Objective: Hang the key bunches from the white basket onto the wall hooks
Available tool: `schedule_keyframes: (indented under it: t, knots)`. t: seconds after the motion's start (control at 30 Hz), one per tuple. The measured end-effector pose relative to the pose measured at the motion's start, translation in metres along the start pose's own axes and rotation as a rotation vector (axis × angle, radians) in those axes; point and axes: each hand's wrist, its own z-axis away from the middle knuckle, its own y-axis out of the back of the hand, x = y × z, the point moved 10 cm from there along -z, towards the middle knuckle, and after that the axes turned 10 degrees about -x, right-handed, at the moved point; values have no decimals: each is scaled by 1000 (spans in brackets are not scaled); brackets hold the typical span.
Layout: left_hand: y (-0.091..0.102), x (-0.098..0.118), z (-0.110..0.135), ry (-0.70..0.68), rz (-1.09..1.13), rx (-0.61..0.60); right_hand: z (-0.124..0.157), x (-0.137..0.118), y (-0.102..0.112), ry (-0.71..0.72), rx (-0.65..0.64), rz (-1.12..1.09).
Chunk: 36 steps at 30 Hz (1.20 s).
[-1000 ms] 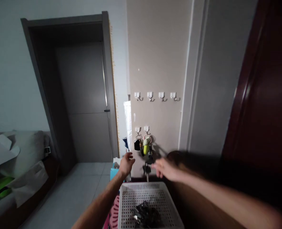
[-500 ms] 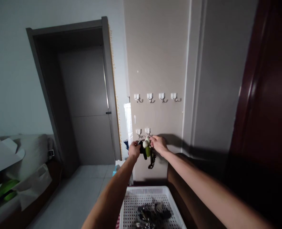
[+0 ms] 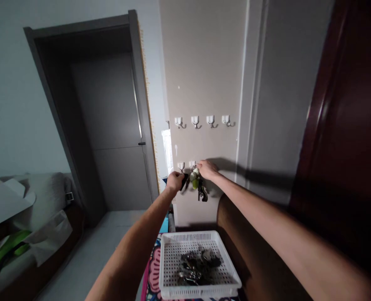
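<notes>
A bunch of keys (image 3: 202, 191) with a white-and-green charm (image 3: 194, 183) hangs below the lower right hook (image 3: 192, 164). My right hand (image 3: 207, 169) pinches the top of this bunch beside the hook. Whether its ring is on the hook, I cannot tell. My left hand (image 3: 174, 181) is closed on a flat black piece (image 3: 184, 182) just under the lower left hook (image 3: 181, 166). This piece lies close against the charm; its exact kind is too dark to make out.
Several white hooks (image 3: 210, 120) line the wall above. Below my hands, a white plastic basket (image 3: 201, 236) holds a dark pile of keys (image 3: 194, 267) and stands on a patterned cloth (image 3: 154, 267). A grey door (image 3: 110, 125) is at left, a sofa (image 3: 47, 192) lower left.
My view has tilted down, so more of the basket shows. The black piece in my left hand has swung up and away from the charm's lower part. Both hands stay near the lower hooks.
</notes>
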Motion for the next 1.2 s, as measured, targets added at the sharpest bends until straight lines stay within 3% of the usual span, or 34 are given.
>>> schedule_keyframes:
  t: [0.1, 0.23, 0.33, 0.47, 0.6, 0.7, 0.77, 0.83, 0.93, 1.03, 1.1, 1.2]
  knots:
    - [-22, -24, 17, 32, 71, -121, -4, -2, 8, -10, 12, -19]
    - [-47, -58, 45, 75, 108, -291, 5, -38, 6, 218, -26, 38]
    - [-58, -84, 69, 102, 68, -398, 31, -58, -20, 386, -127, 111]
    - [-58, -115, 98, 107, -114, -490, 78, -46, -77, 460, -319, 103]
    - [-49, -135, 111, 129, -247, -435, 126, -21, -135, 428, -561, 49]
    - [-63, -139, 123, 104, -261, -460, 147, -12, -164, 429, -748, 77]
    - [-74, -140, 133, 62, -303, -485, 147, -7, -169, 418, -784, 94]
    - [-78, -143, 140, 24, -358, -445, 138, -2, -164, 398, -735, 95]
    - [-64, -153, 140, 50, -336, -306, 131, 1, -160, 395, -718, 108]
    - [-46, -166, 136, 133, -225, -202, 140, 2, -173, 413, -842, 101]
    - [-40, -170, 134, 162, -189, -181, 147, 1, -182, 435, -871, 119]
    - [-44, -170, 133, 167, -266, -228, 147, 6, -190, 410, -777, 216]
